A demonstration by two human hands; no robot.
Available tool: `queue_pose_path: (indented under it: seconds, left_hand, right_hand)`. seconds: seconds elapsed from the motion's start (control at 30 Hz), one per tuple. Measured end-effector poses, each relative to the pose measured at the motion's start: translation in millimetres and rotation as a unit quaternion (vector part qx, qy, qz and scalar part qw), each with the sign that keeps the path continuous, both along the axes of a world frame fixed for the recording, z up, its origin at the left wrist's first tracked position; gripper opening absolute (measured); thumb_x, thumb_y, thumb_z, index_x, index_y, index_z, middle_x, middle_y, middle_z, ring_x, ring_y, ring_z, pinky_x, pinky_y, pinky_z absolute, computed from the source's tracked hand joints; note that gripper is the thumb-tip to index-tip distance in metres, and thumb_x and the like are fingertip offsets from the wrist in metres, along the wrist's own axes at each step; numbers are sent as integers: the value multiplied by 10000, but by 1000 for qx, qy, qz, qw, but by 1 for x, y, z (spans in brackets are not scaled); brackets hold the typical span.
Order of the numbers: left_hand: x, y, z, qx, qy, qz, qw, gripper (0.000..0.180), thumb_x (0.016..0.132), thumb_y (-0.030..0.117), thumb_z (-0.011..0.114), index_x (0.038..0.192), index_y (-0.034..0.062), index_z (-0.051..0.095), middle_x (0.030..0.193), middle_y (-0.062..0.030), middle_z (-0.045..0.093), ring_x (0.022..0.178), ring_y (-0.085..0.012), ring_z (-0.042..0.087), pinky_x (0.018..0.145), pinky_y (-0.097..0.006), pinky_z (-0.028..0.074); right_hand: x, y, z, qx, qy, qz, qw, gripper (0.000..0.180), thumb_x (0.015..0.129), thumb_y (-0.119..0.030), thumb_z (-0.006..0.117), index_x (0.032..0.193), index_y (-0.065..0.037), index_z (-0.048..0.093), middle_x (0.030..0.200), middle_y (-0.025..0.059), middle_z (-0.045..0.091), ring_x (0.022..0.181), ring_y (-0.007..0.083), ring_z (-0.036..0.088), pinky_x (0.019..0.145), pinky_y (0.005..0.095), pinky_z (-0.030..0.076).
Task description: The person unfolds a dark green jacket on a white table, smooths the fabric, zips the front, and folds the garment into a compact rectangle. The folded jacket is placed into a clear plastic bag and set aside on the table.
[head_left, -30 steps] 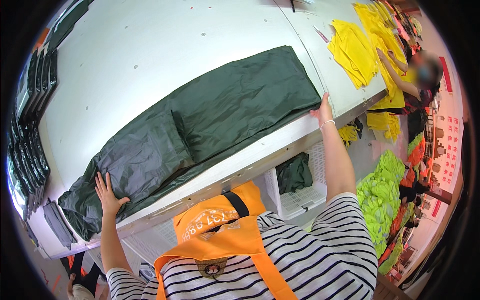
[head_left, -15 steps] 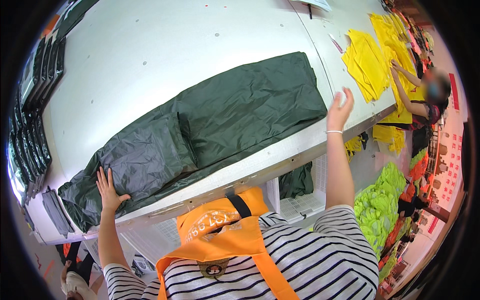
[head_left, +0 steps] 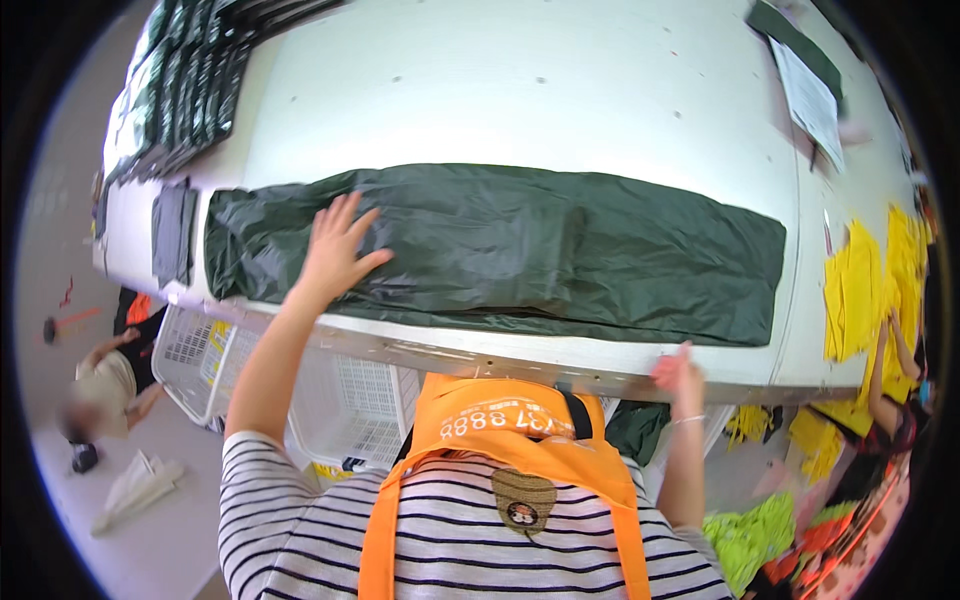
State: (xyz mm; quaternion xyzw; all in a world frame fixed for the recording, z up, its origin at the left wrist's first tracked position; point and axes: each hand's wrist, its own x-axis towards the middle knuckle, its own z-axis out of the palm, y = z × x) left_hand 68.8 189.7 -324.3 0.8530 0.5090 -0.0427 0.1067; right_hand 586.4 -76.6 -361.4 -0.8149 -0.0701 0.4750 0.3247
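**Desk:** What do you have at the left hand?

**Me:** My left hand (head_left: 335, 250) lies flat on the long dark green folded sheet of thin, slightly shiny fabric (head_left: 520, 250), fingers spread wide, palm down. It grips nothing; it only presses on the cloth. I judge the flat palm is there to pin that end so the fold keeps its shape. Just left of the hand the sheet ends in a crumpled edge, and further left a small dark grey flat piece (head_left: 172, 232) lies near the corner of the white worktable (head_left: 520, 90). Up and to the left of the hand, a row of dark flat packs (head_left: 185, 85) is stacked along the table's far edge.

**Desk:** And the sheet itself?

**Me:** It runs rightward from under the hand, parallel to the near table edge and just inside it, probably within easy reach for smoothing.

**Desk:** The right hand?

**Me:** My right hand (head_left: 678, 372) is at the table's near edge, below the sheet and apart from it. It is blurred; it looks loosely open and empty, but I cannot tell for sure. Further right, yellow fabric pieces (head_left: 855, 290) lie on the table.
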Motion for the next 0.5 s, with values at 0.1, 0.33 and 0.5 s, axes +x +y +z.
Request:
queue_pose_path:
  seconds: [0.1, 0.33, 0.5]
  left_hand:
    - [72, -19, -4, 41, -80, 34, 995, 766, 800, 529, 620, 1435, 200, 346, 1528, -150, 193, 1405, -383, 150, 1100, -581, 124]
    - [116, -38, -71, 82, -108, 76, 988, 827, 786, 678, 520, 1450, 229, 317, 1540, -146, 152, 1412, -393, 92, 1093, -606, 79]
    - [115, -33, -70, 78, -181, 89, 976, 836, 787, 601, 587, 1457, 202, 287, 1539, -141, 149, 1412, -378, 105, 1083, -626, 85]
  right_hand:
    - [-50, 3, -35, 169, -10, -181, 969, 564, 851, -478, 642, 1086, 28, 555, 1027, 157, 629, 875, 183, 638, 723, 308, 527]
    - [-12, 89, -26, 355, 83, -361, 859, 527, 823, -324, 678, 1220, -9, 533, 1231, 92, 574, 1072, 272, 561, 931, 410, 455]
    - [-39, 156, 71, 447, -139, -301, 831, 320, 839, -125, 630, 1043, 119, 591, 1093, 145, 623, 899, 247, 617, 807, 372, 523]
